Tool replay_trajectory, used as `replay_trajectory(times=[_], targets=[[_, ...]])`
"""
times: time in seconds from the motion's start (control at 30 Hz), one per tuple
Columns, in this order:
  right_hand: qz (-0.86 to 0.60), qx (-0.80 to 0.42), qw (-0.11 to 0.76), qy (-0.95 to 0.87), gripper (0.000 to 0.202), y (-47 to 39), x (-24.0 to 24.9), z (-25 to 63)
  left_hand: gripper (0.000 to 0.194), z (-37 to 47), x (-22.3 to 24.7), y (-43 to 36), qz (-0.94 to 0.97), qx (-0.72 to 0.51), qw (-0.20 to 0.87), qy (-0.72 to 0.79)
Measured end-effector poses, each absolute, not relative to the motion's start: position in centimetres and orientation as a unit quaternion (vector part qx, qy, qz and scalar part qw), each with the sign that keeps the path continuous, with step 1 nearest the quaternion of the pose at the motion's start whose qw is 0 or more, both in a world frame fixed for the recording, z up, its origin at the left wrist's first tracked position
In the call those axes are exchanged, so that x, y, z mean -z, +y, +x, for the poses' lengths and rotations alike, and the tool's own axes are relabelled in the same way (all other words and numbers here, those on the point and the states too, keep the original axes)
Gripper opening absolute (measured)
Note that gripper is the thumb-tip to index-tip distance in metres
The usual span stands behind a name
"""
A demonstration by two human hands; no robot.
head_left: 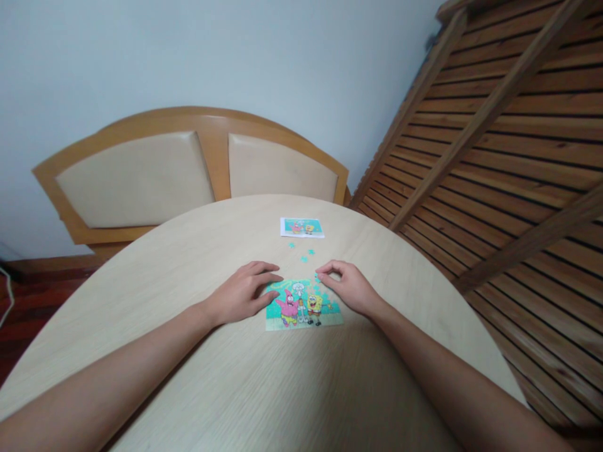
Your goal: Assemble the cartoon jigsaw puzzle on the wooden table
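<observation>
A mostly joined jigsaw puzzle [301, 314] with a pink starfish, a pale squid-like figure and a yellow sponge character lies flat in front of me. Its upper right part has gaps. My left hand [249, 287] rests at the puzzle's upper left edge, fingers apart and holding nothing. At the upper right edge, my right hand [348, 285] pinches a small teal puzzle piece [317, 277] between thumb and forefinger. Beyond the puzzle lie a few loose teal pieces [304, 258].
A printed picture sheet [304, 228] with the same characters lies farther back on the round wooden table [207, 389]. Behind the table stands a wood-framed padded headboard [141, 179] against a pale wall. A slatted wooden panel [494, 157] leans at the right.
</observation>
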State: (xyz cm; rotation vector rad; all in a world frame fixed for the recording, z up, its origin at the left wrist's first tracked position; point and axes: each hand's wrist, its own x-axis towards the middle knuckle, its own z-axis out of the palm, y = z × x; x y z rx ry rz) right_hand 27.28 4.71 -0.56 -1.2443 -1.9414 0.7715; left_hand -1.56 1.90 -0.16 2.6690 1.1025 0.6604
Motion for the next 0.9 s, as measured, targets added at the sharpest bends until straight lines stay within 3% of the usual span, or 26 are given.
replay_trajectory(times=[0.9], targets=[[-0.471, -0.202, 0.31, -0.801, 0.008, 4.61, 0.38, 27.86, 0.03, -1.56, 0.29, 1.97, 0.897, -0.226, 0.089, 0.37]])
